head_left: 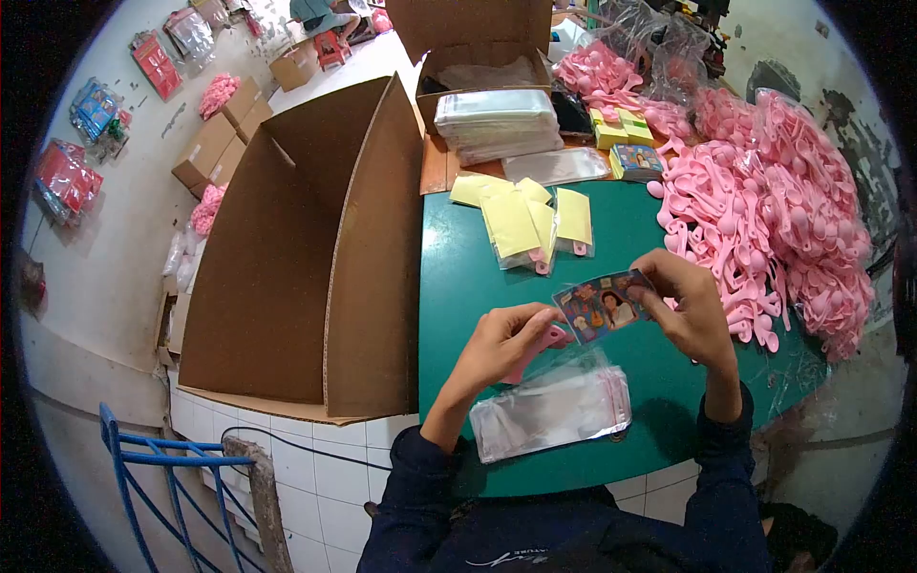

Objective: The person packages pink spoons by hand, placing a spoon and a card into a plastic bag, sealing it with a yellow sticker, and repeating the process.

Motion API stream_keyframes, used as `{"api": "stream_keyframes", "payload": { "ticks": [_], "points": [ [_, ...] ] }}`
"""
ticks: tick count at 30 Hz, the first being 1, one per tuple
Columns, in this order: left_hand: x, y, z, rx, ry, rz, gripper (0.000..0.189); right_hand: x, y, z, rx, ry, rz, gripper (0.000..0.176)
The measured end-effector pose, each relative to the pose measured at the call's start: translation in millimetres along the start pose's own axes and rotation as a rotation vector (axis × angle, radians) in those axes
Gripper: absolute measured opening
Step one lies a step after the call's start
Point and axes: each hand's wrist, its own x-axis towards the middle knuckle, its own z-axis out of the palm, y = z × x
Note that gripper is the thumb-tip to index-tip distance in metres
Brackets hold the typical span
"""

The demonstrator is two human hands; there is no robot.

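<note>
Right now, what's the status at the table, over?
Left hand holding pink utensil. Right hand gripping printed card. Clear bags close by; no obstruction seen.

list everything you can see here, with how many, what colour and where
large open cardboard box: one, brown, left of table
smaller open cardboard box: one, brown, table's far end
rectangular tabletop: one, green, centre
plastic spoons: uncountable heap, pink, table's right
flat card packets: several, yellow, mid-table
clear plastic bags: one pile, transparent, near edge; more at back
printed cards: one stack, multicoloured, back right
metal-tube frame: one, blue, lower left
plastic stool: one, red, far back
left hand: one, holding pink plastic piece
right hand: one, holding printed card
</note>
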Motion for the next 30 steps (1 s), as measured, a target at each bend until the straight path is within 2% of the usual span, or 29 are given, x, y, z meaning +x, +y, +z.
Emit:
{"api": "stream_keyframes", "payload": {
  "ticks": [10, 13, 16, 18, 19, 21, 25, 28, 30],
  "points": [
    [0.7, -12.2, 0.3, -0.068, 0.036, 0.07, 0.032, 1.5, -1.5, -7.6, 0.018, -0.107, 0.008, 0.013],
    [-3.7, 4.2, -3.2, 0.155, -0.033, -0.137, 0.032, 1.4, -1.7, -6.3, 0.02, -0.135, -0.011, 0.013],
    [-4.7, 6.2, -0.2, 0.146, -0.079, -0.135, 0.03, 1.7, -5.2, 2.0, 0.004, -0.22, -0.007, 0.012],
    [-4.7, 3.9, 5.2, 0.106, -0.083, 0.001, 0.031, 2.4, -6.9, 6.8, -0.015, -0.35, 0.004, 0.013],
    [-5.0, 2.4, 8.1, 0.086, -0.084, 0.07, 0.034, 2.1, -4.0, 12.0, -0.072, -0.379, -0.028, 0.014],
    [-5.6, 0.1, 12.0, 0.257, -0.03, 0.124, 0.046, -0.1, 7.6, 27.7, -0.187, -0.436, -0.092, 0.016],
    [-7.0, -6.2, 14.2, 0.447, 0.06, 0.12, 0.069, 0.7, 18.1, 37.4, 0.063, -0.405, -0.121, 0.023],
    [-13.4, -8.6, -1.5, 0.165, -0.094, -0.029, 0.071, 0.4, 31.2, 33.1, 0.27, -0.404, 0.128, 0.023],
    [-19.5, -19.3, -11.6, 0.056, -0.062, 0.015, 0.068, -7.0, 48.7, 31.4, 0.298, -0.316, 0.23, 0.02]
  ]
}}
